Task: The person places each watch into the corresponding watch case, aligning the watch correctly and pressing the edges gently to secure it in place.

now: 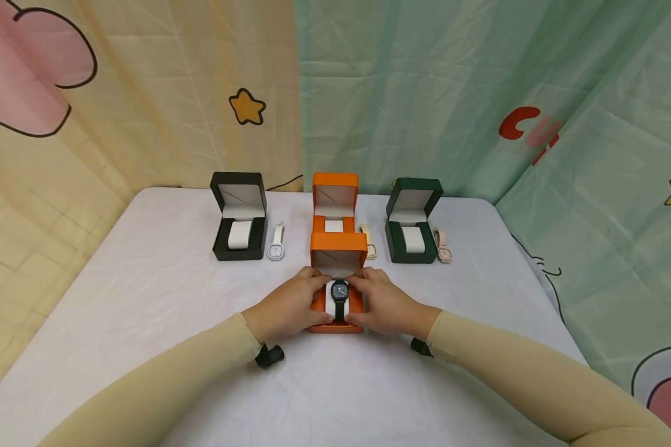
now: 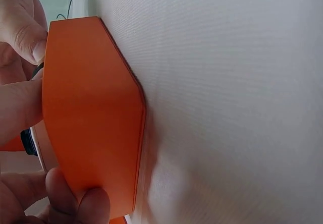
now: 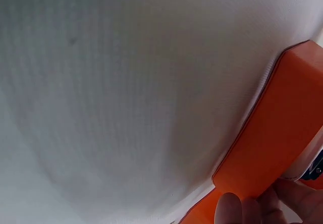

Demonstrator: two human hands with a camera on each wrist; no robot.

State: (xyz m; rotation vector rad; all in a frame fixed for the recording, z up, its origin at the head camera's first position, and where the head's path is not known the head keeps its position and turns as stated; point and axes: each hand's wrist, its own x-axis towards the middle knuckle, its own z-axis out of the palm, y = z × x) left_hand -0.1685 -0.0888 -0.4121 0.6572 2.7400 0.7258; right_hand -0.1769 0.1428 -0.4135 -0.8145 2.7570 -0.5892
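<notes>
A black wristwatch (image 1: pixel 340 290) is wrapped around a white watch cushion (image 1: pixel 330 304) inside the nearer open orange watch box (image 1: pixel 338 329). From the left side, my left hand (image 1: pixel 292 299) pinches the cushion between thumb and index finger. My right hand (image 1: pixel 390 302) pinches it in the same way from the right. In the left wrist view, the left thumb reaches over the front wall of the orange box (image 2: pixel 96 108), and other fingers (image 2: pixel 93 206) lie against its outer side. Right-hand fingertips (image 3: pixel 228 209) rest outside the box in the right wrist view.
Behind stand an open black watch box (image 1: pixel 218 245), another orange box (image 1: pixel 335 179) and a green box (image 1: pixel 392 245), each with a white cushion. A white watch (image 1: pixel 276 242), a yellowish watch (image 1: pixel 371 248) and a pink watch (image 1: pixel 443 248) lie beside them on the white-covered table (image 1: pixel 173 298).
</notes>
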